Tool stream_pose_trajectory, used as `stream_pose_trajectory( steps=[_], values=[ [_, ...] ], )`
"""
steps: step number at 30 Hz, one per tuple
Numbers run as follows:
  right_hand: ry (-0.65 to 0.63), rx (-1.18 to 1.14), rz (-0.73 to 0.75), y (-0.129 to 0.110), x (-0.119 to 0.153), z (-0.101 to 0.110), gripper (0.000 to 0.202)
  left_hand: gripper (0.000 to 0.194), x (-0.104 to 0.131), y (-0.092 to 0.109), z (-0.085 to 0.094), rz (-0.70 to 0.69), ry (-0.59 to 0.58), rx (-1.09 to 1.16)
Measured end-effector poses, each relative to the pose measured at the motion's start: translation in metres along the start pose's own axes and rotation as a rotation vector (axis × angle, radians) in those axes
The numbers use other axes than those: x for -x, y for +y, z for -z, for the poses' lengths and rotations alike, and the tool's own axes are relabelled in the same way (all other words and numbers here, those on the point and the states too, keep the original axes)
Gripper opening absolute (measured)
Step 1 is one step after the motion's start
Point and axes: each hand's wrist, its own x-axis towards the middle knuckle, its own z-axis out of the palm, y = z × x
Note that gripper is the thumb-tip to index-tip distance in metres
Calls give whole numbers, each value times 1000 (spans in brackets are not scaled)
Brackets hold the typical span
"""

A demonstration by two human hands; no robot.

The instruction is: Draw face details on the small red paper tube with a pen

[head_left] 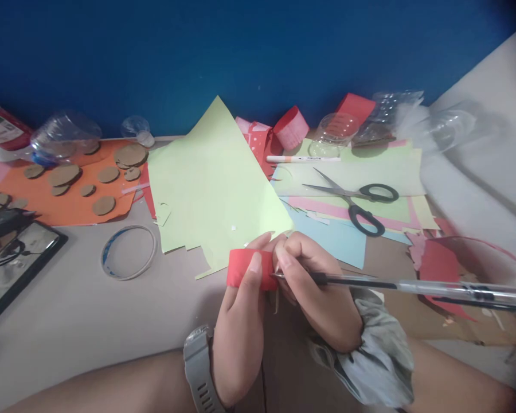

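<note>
My left hand [243, 312], with a grey watch on its wrist, pinches a small band of red paper [237, 268] between thumb and fingers. In my right hand [312, 287] is a ballpoint pen [370, 281], its clear barrel running off to the right. The pen's tip meets or nearly meets the right end of the red paper. Both hands are close together above the front edge of a large light green paper sheet [210, 183]. Some of my right fingertips are hidden behind the thumb.
Black-handled scissors [352, 198] lie spread on coloured sheets at right, below a white marker [303, 159]. A tape roll [129, 252] sits at left, near cardboard discs [104, 205] on orange paper [30, 209]. Plastic containers [66, 135] and red paper rolls [290, 127] line the blue wall.
</note>
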Motion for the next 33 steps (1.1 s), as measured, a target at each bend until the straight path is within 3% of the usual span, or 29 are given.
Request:
stream_pose_trajectory(
  steps=[11, 20, 33],
  values=[
    [-18, 88, 103, 0, 0, 1, 34, 45, 0, -1, 0, 16, -2, 11],
    [-19, 28, 26, 2, 2, 1, 37, 34, 0, 2, -1, 65, -15, 83],
    [-55, 65, 122, -1, 0, 2, 39, 37, -1, 2, -1, 74, 2, 93]
  ],
)
